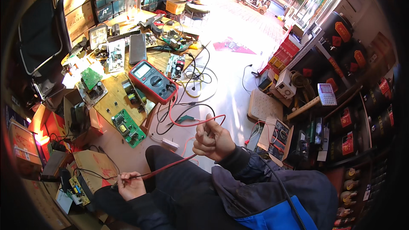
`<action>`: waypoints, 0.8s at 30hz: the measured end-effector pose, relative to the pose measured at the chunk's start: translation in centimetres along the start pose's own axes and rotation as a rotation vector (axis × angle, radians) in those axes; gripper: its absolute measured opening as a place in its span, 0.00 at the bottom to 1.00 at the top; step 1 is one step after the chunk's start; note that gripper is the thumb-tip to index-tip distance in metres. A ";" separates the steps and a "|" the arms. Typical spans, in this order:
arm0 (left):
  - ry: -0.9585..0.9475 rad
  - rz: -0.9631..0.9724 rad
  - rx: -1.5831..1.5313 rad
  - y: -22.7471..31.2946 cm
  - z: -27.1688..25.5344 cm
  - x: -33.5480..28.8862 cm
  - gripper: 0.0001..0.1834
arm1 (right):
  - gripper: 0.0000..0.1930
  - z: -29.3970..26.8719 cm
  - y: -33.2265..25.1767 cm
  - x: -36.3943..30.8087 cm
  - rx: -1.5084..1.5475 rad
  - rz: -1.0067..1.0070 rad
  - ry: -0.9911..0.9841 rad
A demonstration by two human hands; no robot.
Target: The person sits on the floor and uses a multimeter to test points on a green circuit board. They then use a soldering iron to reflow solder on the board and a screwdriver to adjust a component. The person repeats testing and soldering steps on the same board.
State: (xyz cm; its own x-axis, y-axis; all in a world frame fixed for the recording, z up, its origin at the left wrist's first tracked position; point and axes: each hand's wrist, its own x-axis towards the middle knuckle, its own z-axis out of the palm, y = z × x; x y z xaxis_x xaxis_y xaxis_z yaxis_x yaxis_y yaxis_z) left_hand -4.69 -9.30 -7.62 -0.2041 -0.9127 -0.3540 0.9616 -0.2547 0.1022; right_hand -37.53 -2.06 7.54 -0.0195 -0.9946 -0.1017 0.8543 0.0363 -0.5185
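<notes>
My left hand (131, 185) pinches a red test probe (158, 171) near my left knee, its tip pointing left toward a small yellow circuit board (77, 187). My right hand (211, 139) is raised above my lap, closed on the red test lead wire (200, 122) that loops back to a red multimeter (153, 81) lying on the wooden workbench (111, 98). A green circuit board (128, 127) lies at the bench's near edge, between both hands and the meter.
Several more circuit boards, a black flat device (137, 48) and tangled cables cover the bench. Cardboard boxes (91, 165) stand at my left. A white perforated board (264, 105), a second meter in a box (277, 135) and a calculator (326, 94) lie to the right, by shelves of dark cans.
</notes>
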 end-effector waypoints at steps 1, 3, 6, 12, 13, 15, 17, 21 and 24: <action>-0.018 0.013 -0.027 1.0 -0.4 0.2 0.08 | 0.30 -0.2 0.0 0.0 -0.010 -0.005 0.027; 0.098 0.135 -0.065 3.7 -1.0 0.4 0.08 | 0.30 -1.0 -0.3 0.2 -0.008 -0.029 0.068; 0.208 0.332 0.109 7.0 -1.5 0.4 0.08 | 0.29 -3.1 -1.6 0.4 -0.078 -0.103 0.101; -0.165 0.176 0.020 7.4 2.1 -2.1 0.13 | 0.24 -7.0 -0.6 1.0 -0.781 -0.073 0.382; -0.143 0.209 0.088 6.8 3.4 -2.7 0.20 | 0.30 -7.1 -0.3 0.7 -1.183 0.026 0.437; -0.066 0.301 0.233 4.9 5.8 -3.4 0.18 | 0.42 -6.8 -0.2 0.0 -2.017 0.289 0.315; -0.049 0.331 0.324 3.3 8.0 -3.9 0.14 | 0.35 -5.7 -0.9 -0.5 -1.980 0.640 0.223; -0.062 0.315 0.402 -0.2 10.6 -4.2 0.11 | 0.26 -1.8 -2.4 -1.9 -1.769 0.641 0.208; -0.085 0.226 0.408 -4.0 11.2 -4.3 0.08 | 0.17 1.5 -0.4 -2.2 -1.454 0.278 0.116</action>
State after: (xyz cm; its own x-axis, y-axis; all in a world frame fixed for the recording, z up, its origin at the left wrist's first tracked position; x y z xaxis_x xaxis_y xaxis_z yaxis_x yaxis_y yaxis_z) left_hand -9.70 -7.94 3.90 -0.0286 -0.9784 -0.2048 0.8366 -0.1356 0.5308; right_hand -37.01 -0.03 9.27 -0.0464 -0.9292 -0.3666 -0.4164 0.3516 -0.8385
